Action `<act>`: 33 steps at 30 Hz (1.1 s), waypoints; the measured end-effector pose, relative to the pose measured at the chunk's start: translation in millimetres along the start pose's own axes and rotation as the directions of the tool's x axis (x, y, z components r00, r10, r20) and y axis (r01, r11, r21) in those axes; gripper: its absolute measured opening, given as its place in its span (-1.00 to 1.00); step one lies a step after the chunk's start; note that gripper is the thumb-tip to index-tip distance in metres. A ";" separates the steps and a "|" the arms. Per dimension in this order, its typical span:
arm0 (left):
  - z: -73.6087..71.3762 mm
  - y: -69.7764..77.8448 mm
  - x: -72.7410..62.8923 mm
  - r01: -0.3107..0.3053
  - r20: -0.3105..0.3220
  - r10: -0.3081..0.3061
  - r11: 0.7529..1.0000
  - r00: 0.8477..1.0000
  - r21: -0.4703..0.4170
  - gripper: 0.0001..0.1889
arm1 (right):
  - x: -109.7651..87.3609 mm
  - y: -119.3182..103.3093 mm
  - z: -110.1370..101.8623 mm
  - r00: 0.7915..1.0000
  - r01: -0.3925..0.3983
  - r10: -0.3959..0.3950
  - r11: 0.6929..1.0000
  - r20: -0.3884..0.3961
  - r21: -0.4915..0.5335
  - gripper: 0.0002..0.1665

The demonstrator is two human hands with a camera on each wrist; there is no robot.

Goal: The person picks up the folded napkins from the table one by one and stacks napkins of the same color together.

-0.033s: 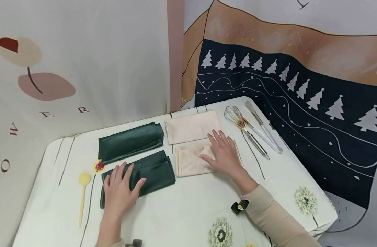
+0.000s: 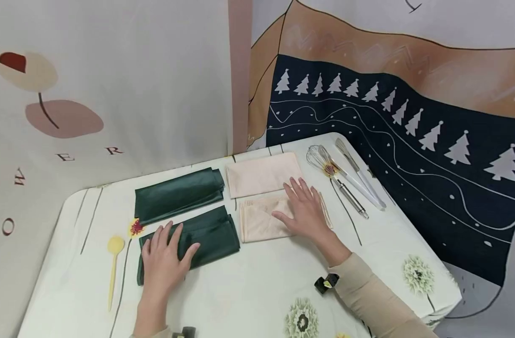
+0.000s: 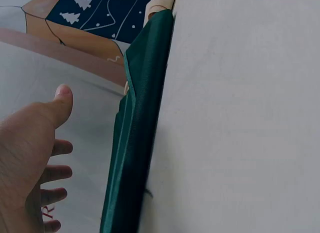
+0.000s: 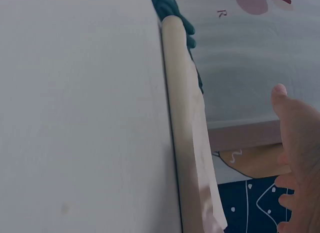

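Nearer green folded cloth point(image 2: 213, 237), overhung by left hand point(image 2: 162, 263); nearer peach folded cloth point(image 2: 261, 220), at three o'clock, by right hand point(image 2: 306, 213); fingers spread, nothing gripped. Straightening seems in hand; light contact probably needed next.

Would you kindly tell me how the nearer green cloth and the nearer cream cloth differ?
The nearer green cloth is dark; the nearer cream cloth is pale. In the head view, the green one slants more steeply than the cream one. The left hand is over the green one, the right hand over the cream one. Both lie folded.
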State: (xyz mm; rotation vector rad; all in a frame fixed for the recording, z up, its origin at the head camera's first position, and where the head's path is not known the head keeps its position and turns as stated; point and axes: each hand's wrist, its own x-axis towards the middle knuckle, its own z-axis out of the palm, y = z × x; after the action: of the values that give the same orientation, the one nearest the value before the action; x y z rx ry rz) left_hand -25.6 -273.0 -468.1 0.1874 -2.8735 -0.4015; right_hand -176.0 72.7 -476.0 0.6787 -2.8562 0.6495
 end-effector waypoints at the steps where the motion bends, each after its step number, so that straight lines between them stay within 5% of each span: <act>1: 0.9 0.4 -2.4 0.013 -0.002 -0.013 1.000 1.000 -0.001 -0.22 | 0.5 0.1 1.0 1.000 0.004 -0.004 1.000 0.001 0.001 0.07; 8: 19.7 11.5 -12.6 0.059 -0.007 -0.059 0.998 0.998 -0.032 -0.24 | -10.2 14.5 6.0 1.000 0.026 -0.026 1.000 -0.006 0.005 0.09; 15: 40.0 34.5 1.4 0.016 0.048 -0.013 0.998 0.999 -0.060 -0.25 | -35.1 44.8 -3.1 0.998 -0.064 0.063 0.998 -0.031 -0.002 0.09; 33: 45.5 48.5 15.2 0.033 0.059 -0.031 0.998 0.998 -0.045 -0.24 | -41.5 57.4 -10.0 0.991 -0.117 0.118 0.993 -0.055 0.028 0.10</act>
State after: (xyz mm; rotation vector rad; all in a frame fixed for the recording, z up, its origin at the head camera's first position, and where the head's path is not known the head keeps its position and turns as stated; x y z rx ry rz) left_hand -56.1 -217.6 -493.7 0.2174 -2.9186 -0.4870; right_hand -164.9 139.9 -498.0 0.4898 -2.8571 0.7103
